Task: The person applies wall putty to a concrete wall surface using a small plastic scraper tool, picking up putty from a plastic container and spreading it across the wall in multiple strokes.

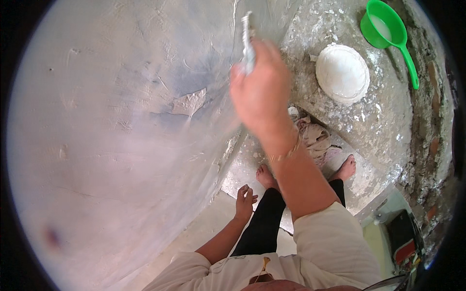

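My right hand (262, 85), blurred by motion, is closed around a flat scraper (248, 46) seen nearly edge-on, its blade caked with white plaster. It is held close to the grey plastered wall (121, 160), which fills the left of the view. On that wall, left of the hand, is a rough raised patch of plaster (190, 103). Low beside my left leg hangs my left hand (245, 201), fingers loosely bent and a little apart, with nothing visible in it.
To the right, a round container of white plaster (342, 72) sits on a splattered ledge (383, 116). Beyond it lies a green dipper (388, 24) with whitish liquid inside. A crumpled cloth (315, 138) lies near my bare feet. A dark object (402, 233) is at the lower right.
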Demonstrator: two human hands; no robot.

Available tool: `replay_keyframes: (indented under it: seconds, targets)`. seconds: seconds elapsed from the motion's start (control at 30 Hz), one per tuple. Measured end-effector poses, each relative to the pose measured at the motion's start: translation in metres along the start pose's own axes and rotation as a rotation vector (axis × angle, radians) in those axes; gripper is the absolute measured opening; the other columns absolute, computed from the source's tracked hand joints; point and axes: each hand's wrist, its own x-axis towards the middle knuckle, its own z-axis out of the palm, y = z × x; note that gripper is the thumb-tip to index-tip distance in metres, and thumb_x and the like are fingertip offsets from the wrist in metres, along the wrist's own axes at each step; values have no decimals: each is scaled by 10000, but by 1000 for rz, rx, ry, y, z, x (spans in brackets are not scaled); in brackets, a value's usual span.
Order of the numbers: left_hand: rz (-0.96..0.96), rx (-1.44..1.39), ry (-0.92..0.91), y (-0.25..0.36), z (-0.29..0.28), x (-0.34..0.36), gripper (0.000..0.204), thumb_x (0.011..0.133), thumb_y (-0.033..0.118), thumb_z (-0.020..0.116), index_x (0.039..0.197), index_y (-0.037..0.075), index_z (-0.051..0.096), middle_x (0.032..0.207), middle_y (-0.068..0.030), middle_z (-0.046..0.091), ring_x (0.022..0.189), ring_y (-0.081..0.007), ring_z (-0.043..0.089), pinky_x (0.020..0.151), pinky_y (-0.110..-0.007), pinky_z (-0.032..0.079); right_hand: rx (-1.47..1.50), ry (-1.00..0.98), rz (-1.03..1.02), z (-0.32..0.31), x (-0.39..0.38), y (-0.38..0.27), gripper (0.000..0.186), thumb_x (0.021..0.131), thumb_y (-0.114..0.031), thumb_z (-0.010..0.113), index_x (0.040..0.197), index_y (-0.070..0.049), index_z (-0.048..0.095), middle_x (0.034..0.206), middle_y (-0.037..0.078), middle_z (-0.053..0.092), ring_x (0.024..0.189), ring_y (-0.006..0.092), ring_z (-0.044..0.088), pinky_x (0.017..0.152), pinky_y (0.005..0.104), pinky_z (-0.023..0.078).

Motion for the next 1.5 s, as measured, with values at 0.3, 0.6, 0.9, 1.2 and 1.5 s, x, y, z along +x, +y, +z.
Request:
replay_keyframes:
  seconds: [0.3,0.6,0.9,1.2,1.5]
  targets:
    - [-25,-60,-4,0,4,-17,495,939,277,509,1309,-1,333,1207,-154,461,855,-192,612,701,-277,511,-23,-137,47,-29,16,-24,354,715,-63,638,1037,38,531,999,211,550,787,336,614,682,385,510]
    - [40,-23,-1,31,12,-18,503,937,272,508,1312,-9,325,1237,-167,454,863,-219,617,709,-303,512,-2,-133,37,-9,30,-54,413,682,2,631,1062,110,510,938,252,564,827,403,587,718,438,473]
    - [14,15,1,13,18,-26,511,940,274,488,1324,-8,305,1210,-153,450,874,-263,626,715,-326,523,133,-135,603,-17,49,17,217,759,-44,561,919,102,574,779,231,625,723,394,625,676,443,496]
    - [23,29,-36,24,30,-22,516,938,271,492,1326,-11,300,1175,-144,466,873,-261,625,719,-327,521,-32,-303,758,2,57,106,258,725,-93,592,909,87,600,768,234,634,740,374,641,676,442,497]
    - [-23,-1,-30,0,20,-16,511,939,262,489,1330,-4,295,1182,-142,465,867,-265,622,729,-342,521,11,-156,767,21,55,140,284,718,-136,598,797,137,601,764,287,622,751,410,632,687,411,481]
